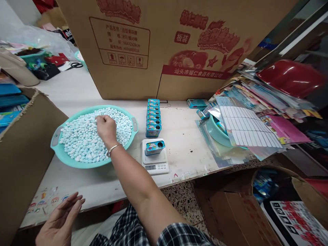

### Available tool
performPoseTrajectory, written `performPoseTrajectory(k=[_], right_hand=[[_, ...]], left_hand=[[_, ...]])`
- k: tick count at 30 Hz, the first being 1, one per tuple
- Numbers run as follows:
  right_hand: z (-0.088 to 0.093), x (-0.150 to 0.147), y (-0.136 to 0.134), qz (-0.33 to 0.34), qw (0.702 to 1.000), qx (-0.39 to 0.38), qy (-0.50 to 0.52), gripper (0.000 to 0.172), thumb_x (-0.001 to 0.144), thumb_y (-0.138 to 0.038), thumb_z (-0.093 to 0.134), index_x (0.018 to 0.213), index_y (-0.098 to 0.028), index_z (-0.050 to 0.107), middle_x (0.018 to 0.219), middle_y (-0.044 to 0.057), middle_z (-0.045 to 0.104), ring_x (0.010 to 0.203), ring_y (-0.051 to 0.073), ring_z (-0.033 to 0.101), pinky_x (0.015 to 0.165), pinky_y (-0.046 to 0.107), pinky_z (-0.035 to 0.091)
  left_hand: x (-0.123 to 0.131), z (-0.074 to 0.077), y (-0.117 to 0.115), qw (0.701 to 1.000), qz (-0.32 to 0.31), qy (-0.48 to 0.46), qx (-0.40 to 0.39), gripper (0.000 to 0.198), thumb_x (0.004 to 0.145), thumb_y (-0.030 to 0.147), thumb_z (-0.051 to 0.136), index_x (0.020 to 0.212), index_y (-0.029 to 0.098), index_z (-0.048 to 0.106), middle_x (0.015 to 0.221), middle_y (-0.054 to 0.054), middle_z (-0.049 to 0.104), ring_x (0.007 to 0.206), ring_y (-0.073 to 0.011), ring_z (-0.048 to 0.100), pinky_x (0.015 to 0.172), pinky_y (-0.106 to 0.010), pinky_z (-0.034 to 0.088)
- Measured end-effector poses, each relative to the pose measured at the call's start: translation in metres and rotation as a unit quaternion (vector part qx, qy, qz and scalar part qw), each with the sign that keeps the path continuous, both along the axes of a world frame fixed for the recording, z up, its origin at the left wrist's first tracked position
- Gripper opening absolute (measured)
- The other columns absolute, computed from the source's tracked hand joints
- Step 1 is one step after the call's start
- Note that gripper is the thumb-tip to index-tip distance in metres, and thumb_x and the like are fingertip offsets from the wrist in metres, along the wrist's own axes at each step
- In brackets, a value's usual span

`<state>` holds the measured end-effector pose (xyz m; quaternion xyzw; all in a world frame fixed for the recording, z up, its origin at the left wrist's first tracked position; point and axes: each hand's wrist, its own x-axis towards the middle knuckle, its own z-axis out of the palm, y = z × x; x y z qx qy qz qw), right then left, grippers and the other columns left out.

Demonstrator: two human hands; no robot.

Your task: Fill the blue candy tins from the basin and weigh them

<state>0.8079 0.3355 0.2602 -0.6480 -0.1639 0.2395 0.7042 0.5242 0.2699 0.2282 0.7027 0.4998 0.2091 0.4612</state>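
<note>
Over round teal plastic basin [61, 157] of pale-blue rounded pellets [85, 143]: right hand [106, 129], fingers bunched together, can't tell if pellet pinched. Small blue printed box [153, 148] on white digital scale [164, 167], right of and below those fingers in view, long axis roughly sideways. Right hand closer; left hand [60, 220] empty, thumb apart from fingers.

Right hand [106, 129] at rounded pale-blue pieces [84, 137] in a turquoise plastic basin [88, 165]; right of the basin, a white scale [156, 159].
</note>
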Motion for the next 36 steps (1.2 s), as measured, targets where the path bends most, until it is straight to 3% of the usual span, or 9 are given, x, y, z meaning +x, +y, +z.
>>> performPoseTrajectory(k=[1, 4, 8, 12, 16, 21, 26, 31, 36], right_hand=[[0.003, 0.005, 0.0, -0.013, 0.988, 0.08, 0.133, 0.009, 0.086, -0.027, 0.047, 0.083, -0.021, 0.053, 0.074, -0.002, 0.057, 0.065, 0.014, 0.051, 0.057, 0.025, 0.041], [0.009, 0.016, -0.005, 0.002, 0.884, 0.251, 0.395, 0.013, 0.084, -0.016, 0.038, 0.073, -0.022, 0.042, 0.058, -0.006, 0.04, 0.05, 0.011, 0.038, 0.045, 0.02, 0.027], [0.019, 0.019, -0.025, 0.015, 0.825, 0.324, 0.464, 0.03, 0.092, -0.016, 0.016, 0.069, -0.022, 0.034, 0.057, -0.006, 0.037, 0.05, 0.01, 0.04, 0.044, 0.017, 0.026], [0.038, 0.024, -0.081, 0.03, 0.767, 0.407, 0.495, 0.032, 0.098, -0.026, 0.024, 0.072, -0.019, 0.04, 0.059, -0.007, 0.04, 0.046, 0.005, 0.034, 0.042, 0.012, 0.02], [0.047, 0.04, -0.172, -0.013, 0.792, 0.437, 0.425, 0.028, 0.098, -0.033, 0.038, 0.074, -0.02, 0.045, 0.059, -0.008, 0.039, 0.044, 0.003, 0.032, 0.039, 0.011, 0.017], [0.03, 0.054, -0.247, -0.165, 0.855, 0.384, 0.306, 0.023, 0.09, -0.037, 0.056, 0.076, -0.021, 0.048, 0.058, -0.008, 0.042, 0.043, 0.005, 0.035, 0.035, 0.015, 0.022], [0.013, 0.051, -0.244, -0.213, 0.89, 0.333, 0.227, 0.026, 0.086, -0.043, 0.062, 0.078, -0.02, 0.051, 0.058, -0.009, 0.041, 0.045, 0.005, 0.036, 0.041, 0.017, 0.03], [0.007, 0.044, -0.232, -0.224, 0.915, 0.292, 0.165, 0.029, 0.087, -0.046, 0.06, 0.077, -0.019, 0.054, 0.058, -0.008, 0.043, 0.048, 0.005, 0.037, 0.047, 0.018, 0.032], [0.005, 0.041, -0.23, -0.224, 0.933, 0.251, 0.126, 0.032, 0.089, -0.046, 0.057, 0.074, -0.018, 0.054, 0.059, -0.007, 0.043, 0.049, 0.005, 0.036, 0.049, 0.019, 0.032]], left_hand=[[-0.001, -0.001, 0.0, 0.999, 0.02, 0.009, -0.029, 0.044, 0.075, 0.053, 0.068, 0.106, 0.022, 0.069, 0.118, -0.006, 0.069, 0.124, -0.0361, 0.056, 0.11, -0.062, 0.038], [-0.003, -0.003, 0.001, 0.992, 0.06, 0.012, -0.112, 0.055, 0.066, 0.056, 0.075, 0.108, 0.022, 0.068, 0.123, -0.007, 0.068, 0.127, -0.035, 0.053, 0.115, -0.056, 0.033], [0.007, -0.005, 0.001, 0.986, 0.069, -0.007, -0.152, 0.062, 0.059, 0.058, 0.077, 0.11, 0.023, 0.068, 0.113, -0.006, 0.071, 0.123, -0.0344, 0.057, 0.114, -0.054, 0.034], [0.039, 0.001, -0.006, 0.992, -0.013, -0.033, -0.117, 0.059, 0.064, 0.055, 0.076, 0.111, 0.022, 0.065, 0.109, -0.006, 0.072, 0.115, -0.0315, 0.061, 0.108, -0.051, 0.042], [0.097, 0.013, -0.024, 0.977, -0.193, -0.078, 0.033, 0.039, 0.081, 0.045, 0.065, 0.111, 0.022, 0.064, 0.112, -0.007, 0.069, 0.106, -0.0255, 0.064, 0.098, -0.043, 0.05], [0.191, 0.027, -0.056, 0.876, -0.4, -0.105, 0.248, 0.05, 0.084, 0.029, 0.065, 0.131, 0.021, 0.05, 0.129, -0.01, 0.059, 0.121, -0.0246, 0.051, 0.105, -0.044, 0.041], [0.248, 0.029, -0.076, 0.846, -0.459, -0.003, 0.271, 0.058, 0.071, 0.028, 0.077, 0.124, 0.019, 0.054, 0.117, -0.008, 0.063, 0.111, -0.0283, 0.053, 0.095, -0.046, 0.042], [0.256, 0.025, -0.078, 0.854, -0.46, -0.006, 0.242, 0.036, 0.076, 0.025, 0.072, 0.11, 0.021, 0.061, 0.102, -0.003, 0.066, 0.102, -0.0242, 0.056, 0.09, -0.042, 0.04], [0.255, 0.021, -0.078, 0.857, -0.456, -0.026, 0.241, 0.031, 0.078, 0.023, 0.069, 0.108, 0.021, 0.061, 0.101, -0.002, 0.066, 0.101, -0.0228, 0.056, 0.09, -0.04, 0.039]])
